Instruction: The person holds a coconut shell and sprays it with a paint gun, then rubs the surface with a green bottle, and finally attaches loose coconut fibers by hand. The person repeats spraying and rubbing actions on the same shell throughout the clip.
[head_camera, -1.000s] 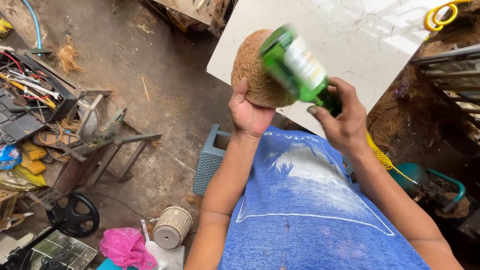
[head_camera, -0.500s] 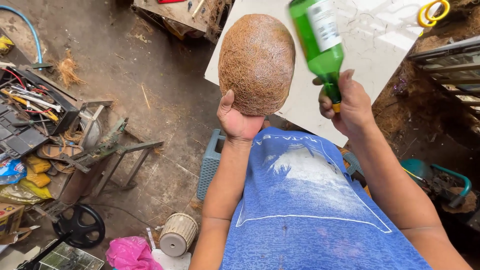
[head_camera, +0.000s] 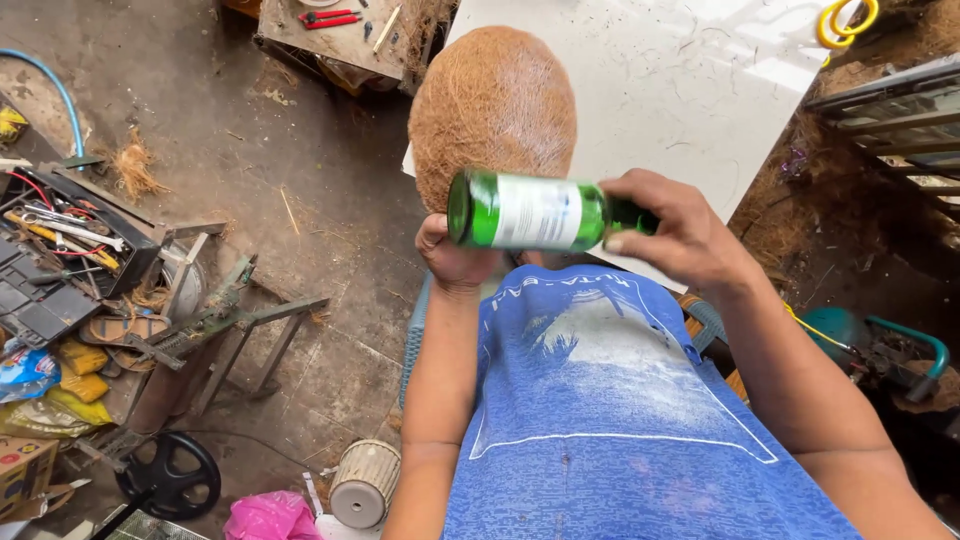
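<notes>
My left hand grips a brown, fibrous coconut from below and holds it raised in front of me. My right hand is closed around the neck of a green glass bottle with a white label. The bottle lies sideways, its base pointing left, just under the coconut and in front of it. My blue shirt fills the lower middle of the view.
A white slab lies behind the coconut. A tool tray and a metal stand sit at the left. A black wheel, a small woven basket and a pink bag rest on the dirt floor. A wooden bench with pliers is at the top.
The bottle has swung from upright beside the coconut down to lying sideways in front of it. The coconut is held higher and closer to the camera.
</notes>
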